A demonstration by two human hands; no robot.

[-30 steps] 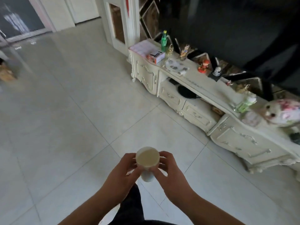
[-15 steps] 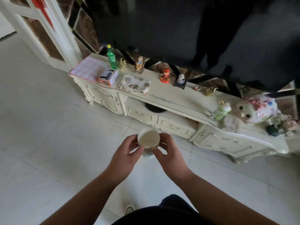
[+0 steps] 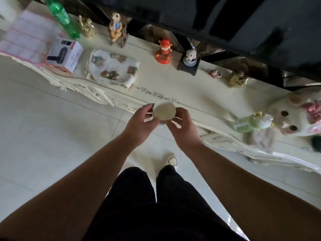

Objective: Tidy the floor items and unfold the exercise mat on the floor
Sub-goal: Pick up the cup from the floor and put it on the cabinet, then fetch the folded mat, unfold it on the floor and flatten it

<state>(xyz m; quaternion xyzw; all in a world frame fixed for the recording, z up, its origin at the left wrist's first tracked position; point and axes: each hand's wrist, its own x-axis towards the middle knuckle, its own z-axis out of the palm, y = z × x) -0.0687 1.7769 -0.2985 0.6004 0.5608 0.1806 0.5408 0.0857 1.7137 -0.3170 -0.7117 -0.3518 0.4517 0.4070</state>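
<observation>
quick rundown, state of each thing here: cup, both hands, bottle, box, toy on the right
cup: upright, held above the cabinet's front edge, mouth open
left hand: fingers curled round the cup
right hand: fingers curled round the cup
green bottle: standing on the cabinet
box: closed, resting flat
plush toy: lying on its side

both hands (image 3: 141, 126) (image 3: 182, 130) around a white cup (image 3: 164, 111) over the cream cabinet's (image 3: 199, 94) front edge

Print on the white box (image 3: 64, 54) is too blurred to read.
</observation>
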